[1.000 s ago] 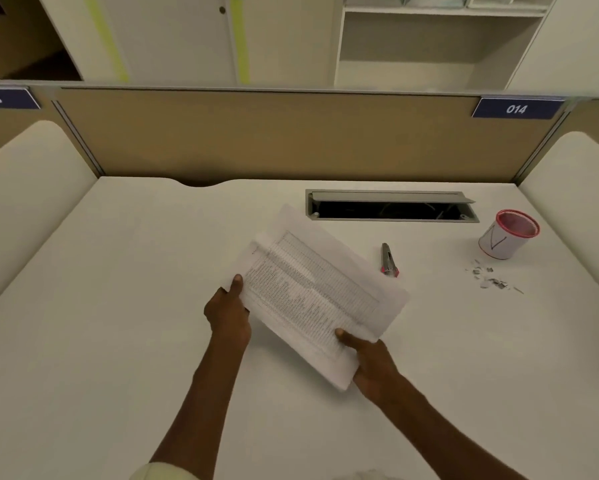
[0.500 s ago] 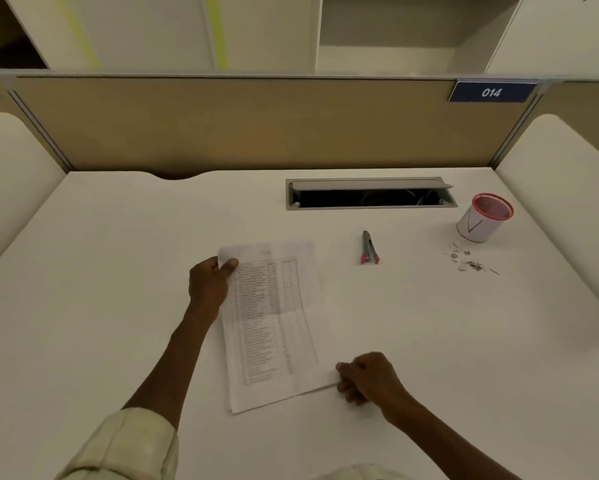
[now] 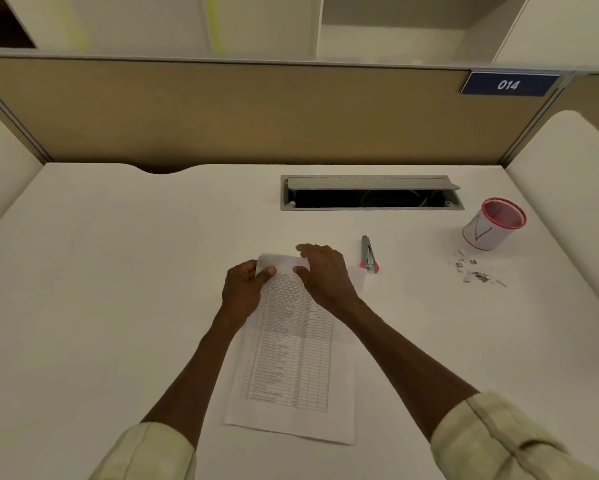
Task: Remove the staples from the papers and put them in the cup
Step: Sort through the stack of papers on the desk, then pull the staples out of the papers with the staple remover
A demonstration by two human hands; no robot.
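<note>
A stapled set of printed papers (image 3: pixel 291 368) lies flat on the white desk in front of me. My left hand (image 3: pixel 244 289) pinches the papers' top left corner, thumb on top. My right hand (image 3: pixel 324 275) rests on the top edge beside it, fingers spread over the sheet. A small staple remover (image 3: pixel 369 254) with a pink end lies just right of the papers. Farther right stands a white cup (image 3: pixel 492 225) with a red rim. Several loose staples and paper bits (image 3: pixel 474 271) lie on the desk in front of the cup. No staple in the papers is visible.
An open cable slot (image 3: pixel 370 195) with a grey flap is set into the desk behind the papers. A tan divider panel (image 3: pixel 256 112) closes the back, and white side panels (image 3: pixel 568 188) flank the desk.
The papers went from held tilted in the air to lying flat on the desk. My right hand moved from the bottom right corner up to the top edge, beside my left hand.
</note>
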